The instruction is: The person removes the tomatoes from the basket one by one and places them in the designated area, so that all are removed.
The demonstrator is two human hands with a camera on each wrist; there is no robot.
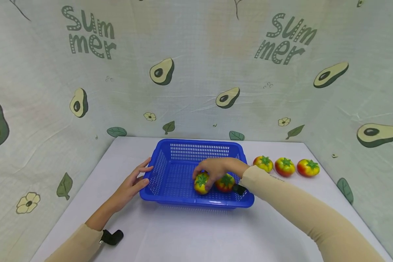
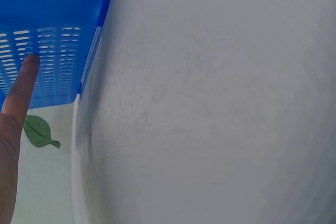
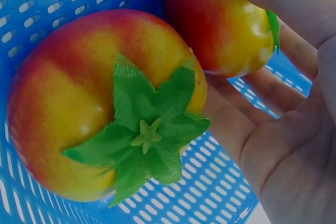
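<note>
My right hand (image 1: 212, 168) reaches into the blue plastic basket (image 1: 196, 201), fingers and thumb round a red-and-yellow toy tomato (image 1: 201, 183) with green leaves on top. In the right wrist view that tomato (image 3: 226, 30) sits between thumb and fingers. Beside it in the basket lies a second toy tomato (image 1: 225, 183), large in the right wrist view and near the basket's right side. At the basket's left side, my left hand (image 1: 133, 183) rests against the rim with its fingers extended. One straight finger (image 2: 23, 85) touches the slotted wall in the left wrist view.
Three more toy tomatoes stand in a row right of the basket: a left one (image 1: 263, 163), a middle one (image 1: 284, 167) and a right one (image 1: 308, 167). The white table (image 1: 183, 233) meets a printed cloth (image 1: 196, 109) at the back and sides.
</note>
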